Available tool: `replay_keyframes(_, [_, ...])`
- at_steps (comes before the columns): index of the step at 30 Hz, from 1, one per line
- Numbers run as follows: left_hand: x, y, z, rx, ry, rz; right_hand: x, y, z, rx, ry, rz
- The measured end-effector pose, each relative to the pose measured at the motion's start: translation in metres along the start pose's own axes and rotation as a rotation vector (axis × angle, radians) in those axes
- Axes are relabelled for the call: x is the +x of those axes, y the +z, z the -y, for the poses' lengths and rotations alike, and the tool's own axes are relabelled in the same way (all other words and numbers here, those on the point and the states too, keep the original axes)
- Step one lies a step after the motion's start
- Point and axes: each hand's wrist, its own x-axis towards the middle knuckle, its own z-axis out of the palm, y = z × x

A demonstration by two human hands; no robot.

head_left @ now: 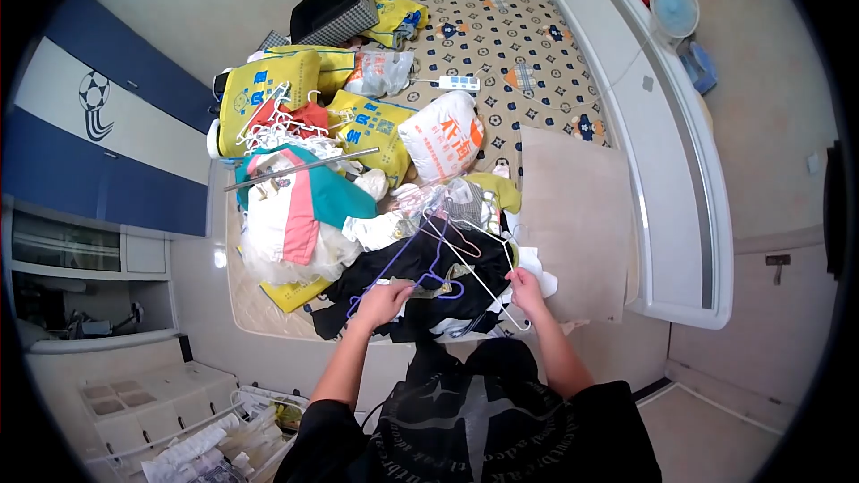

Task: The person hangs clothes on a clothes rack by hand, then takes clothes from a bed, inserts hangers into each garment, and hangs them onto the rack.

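Observation:
My left hand is closed around a purple clothes hanger above the near edge of the bed. A white clothes hanger is pinched in my right hand. The upper ends of both hangers come close together, near a pinkish hanger. Beneath them lies a heap of black clothing. White and patterned clothes lie just beyond the hangers, partly covered by them.
Yellow bags, a white bag with orange print, a checked storage box and a metal rod are on the bed. A power strip lies behind. A white bed panel borders the right; blue-and-white cabinets stand left.

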Motion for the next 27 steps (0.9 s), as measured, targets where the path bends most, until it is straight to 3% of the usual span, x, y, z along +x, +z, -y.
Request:
replay_keyframes(5, [0.004, 0.014, -0.015, -0.225, 0.069, -0.158, -0.021, -0.001, 0.011, 0.024, 0.136, 0.039])
replay_keyframes(12, [0.006, 0.012, -0.017, -0.687, 0.009, -0.207, -0.031, -0.006, -0.041, -0.311, -0.125, -0.107])
replay_keyframes(15, [0.008, 0.001, -0.004, -0.704, 0.004, -0.255, -0.049, 0.003, -0.006, 0.111, 0.139, 0.027])
replay_keyframes(18, [0.003, -0.017, -0.003, -0.898, -0.075, -0.218, -0.062, 0.014, 0.036, 0.25, 0.081, 0.036])
replay_keyframes(22, [-0.001, -0.026, -0.001, -0.742, -0.022, -0.213, -0.052, 0.032, 0.057, 0.186, -0.152, 0.047])
replay_keyframes(27, [-0.014, -0.03, -0.017, -0.233, 0.087, -0.24, -0.029, 0.052, 0.081, 0.09, -0.118, 0.055])
